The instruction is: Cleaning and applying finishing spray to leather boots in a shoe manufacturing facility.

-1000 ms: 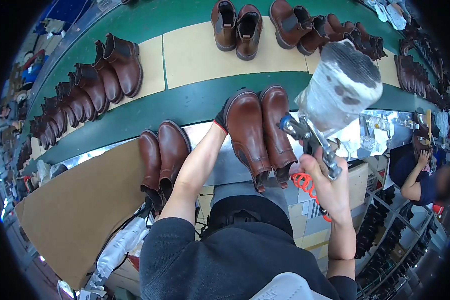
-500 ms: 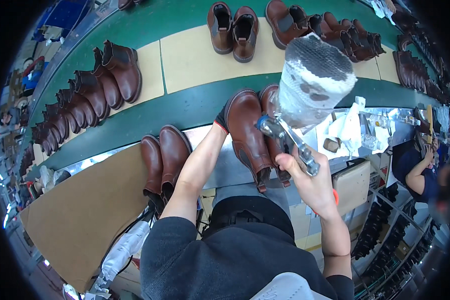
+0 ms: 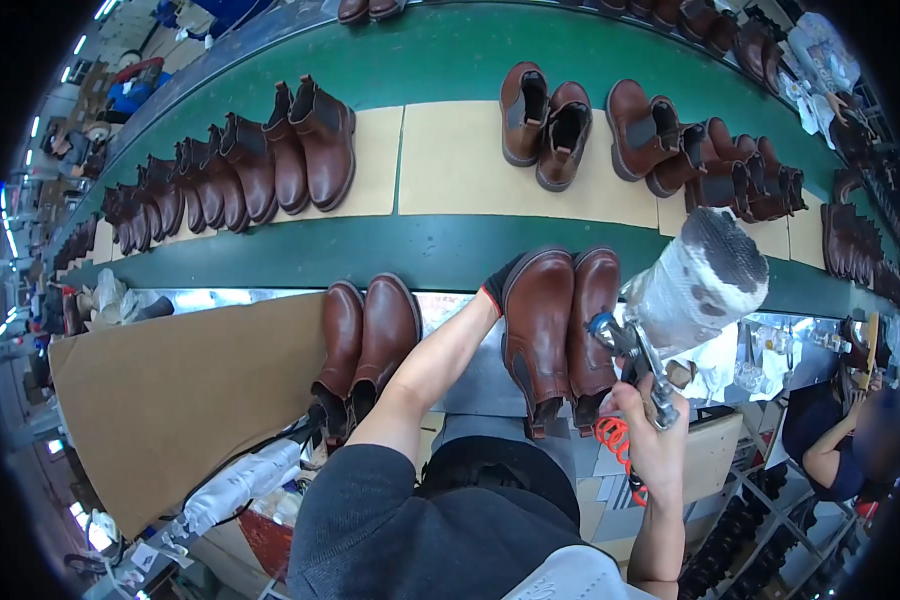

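A pair of brown leather ankle boots, a left boot (image 3: 538, 330) and a right boot (image 3: 594, 325), stands close together in front of me with toes pointing away. My left hand (image 3: 500, 282), in a black glove, grips the outer side of the left boot near its toe; its fingers are mostly hidden behind the leather. My right hand (image 3: 652, 430), bare, is wrapped round the handle of a spray gun (image 3: 638, 352) with a large white-wrapped cup (image 3: 698, 282) on top. The gun's blue nozzle points at the right boot's side. A red coiled hose (image 3: 614, 436) hangs below the hand.
Another boot pair (image 3: 368, 345) stands to the left beside a brown cardboard sheet (image 3: 185, 400). Beyond runs a green conveyor (image 3: 450, 245) bearing tan boards and several boots (image 3: 320, 150). White cloth (image 3: 712, 365) and plastic bottles lie right. A co-worker (image 3: 830, 440) is at far right.
My view has shifted, so everything sits lower and farther right. The spray gun has moved from above the right boot to its right side. My left hand still holds the left boot.
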Demonstrator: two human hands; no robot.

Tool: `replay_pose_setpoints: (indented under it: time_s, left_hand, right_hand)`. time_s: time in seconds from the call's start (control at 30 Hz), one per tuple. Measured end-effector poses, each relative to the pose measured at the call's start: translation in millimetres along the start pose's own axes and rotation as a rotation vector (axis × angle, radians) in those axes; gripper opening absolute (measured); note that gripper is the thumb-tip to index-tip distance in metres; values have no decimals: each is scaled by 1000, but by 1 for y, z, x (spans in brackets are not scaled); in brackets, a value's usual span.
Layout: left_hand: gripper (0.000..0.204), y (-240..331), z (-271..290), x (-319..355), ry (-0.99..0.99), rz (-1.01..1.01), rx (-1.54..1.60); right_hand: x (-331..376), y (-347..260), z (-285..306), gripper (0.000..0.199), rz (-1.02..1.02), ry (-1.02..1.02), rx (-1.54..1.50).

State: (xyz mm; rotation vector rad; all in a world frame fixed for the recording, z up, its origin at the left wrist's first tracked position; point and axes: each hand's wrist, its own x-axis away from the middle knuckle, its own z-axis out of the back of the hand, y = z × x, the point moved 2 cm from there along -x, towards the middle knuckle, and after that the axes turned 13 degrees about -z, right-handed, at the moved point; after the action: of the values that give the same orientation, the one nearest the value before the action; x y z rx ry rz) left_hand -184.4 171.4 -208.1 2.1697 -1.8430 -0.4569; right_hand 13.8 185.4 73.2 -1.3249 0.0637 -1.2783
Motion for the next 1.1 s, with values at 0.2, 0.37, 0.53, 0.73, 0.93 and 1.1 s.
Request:
replay_pose_setpoints:
  time_s: [0.2,0.37,0.53,0.73,0.93,1.1]
  left_hand:
    - [30,1,-12,-4,84,43,-89]
    - [29,3,-8,-2,102,43,120]
    - [34,-9,16,-3,108,126,290]
    - [29,15,-25,0,-65,-58,-347]
    - [30,1,13,-2,-13,50,62]
    - [29,7,-4,-6,-7,34,-68]
  right_hand:
    - [-13,-5,-3,22,-2,-1,73]
    - [-2,13,-5,21,-2,-103,-164]
    - [-7,1,-13,23,4,-39,-106]
    - [1,-2,-3,26,-11,-63,-57]
    - [-15,-8,7,18,-93,-4,-12]
    - [4,-4,11,22,-112,-94,-154]
